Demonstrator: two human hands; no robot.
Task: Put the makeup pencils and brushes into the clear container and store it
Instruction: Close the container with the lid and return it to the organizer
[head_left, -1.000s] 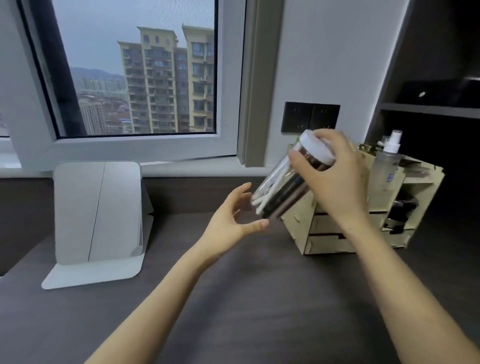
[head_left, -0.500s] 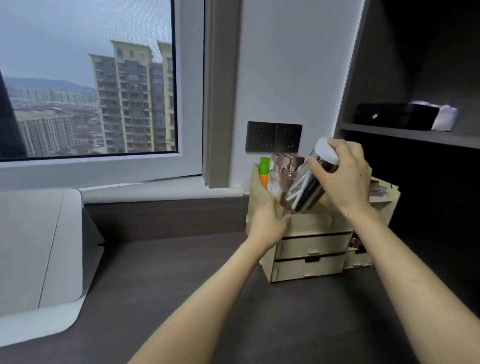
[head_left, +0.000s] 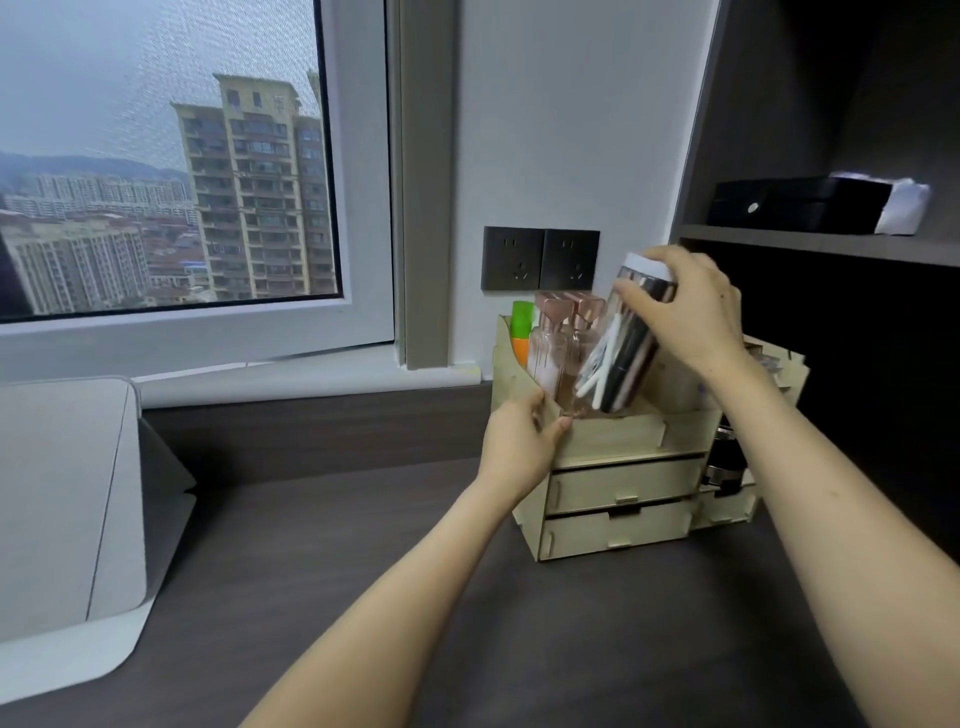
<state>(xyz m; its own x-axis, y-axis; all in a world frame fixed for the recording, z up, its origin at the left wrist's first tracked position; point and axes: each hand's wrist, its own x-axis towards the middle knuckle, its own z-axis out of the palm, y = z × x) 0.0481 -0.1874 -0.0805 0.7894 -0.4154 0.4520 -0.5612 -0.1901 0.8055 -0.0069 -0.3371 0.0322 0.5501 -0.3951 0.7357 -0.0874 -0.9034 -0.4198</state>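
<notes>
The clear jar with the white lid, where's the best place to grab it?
Grab the clear jar near its white lid, from above, as the right hand does. It leans lid-up over the wooden organizer, so only the top is free.

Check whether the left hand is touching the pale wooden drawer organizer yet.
Touching. The head view shows the left hand gripping the front left corner of the pale wooden drawer organizer, thumb pressed flat on its front panel, with no gap visible.

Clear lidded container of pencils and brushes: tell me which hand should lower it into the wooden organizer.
Right. The right hand already grips the clear white-lidded container, tilted over the pale wooden organizer. The left hand only braces the organizer's front corner.
</notes>
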